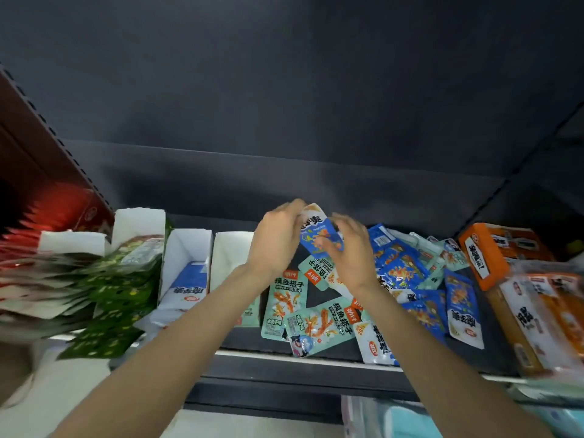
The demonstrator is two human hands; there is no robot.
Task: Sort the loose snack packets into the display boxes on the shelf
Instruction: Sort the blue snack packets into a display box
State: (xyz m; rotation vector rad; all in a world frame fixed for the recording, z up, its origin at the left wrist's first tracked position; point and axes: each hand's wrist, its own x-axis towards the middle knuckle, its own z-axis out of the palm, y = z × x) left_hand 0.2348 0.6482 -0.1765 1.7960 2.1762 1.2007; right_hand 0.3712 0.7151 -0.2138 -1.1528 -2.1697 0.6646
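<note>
- Dark shelf (pixel 316 354), loose pkts strewn mid/right.
- Left hand (pixel 275 238) + right hand (pixel 350 251) both pinch blue packet (pixel 319 235), upright.
- Blue display box (pixel 186 270) lies left; left hand nearer.

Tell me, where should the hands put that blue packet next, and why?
Probably into the open white box on the left. Both hands, left hand and right hand, hold a blue packet above the shelf, and that box already shows a matching blue-and-white packet inside. Teal packets lie loose below.
</note>
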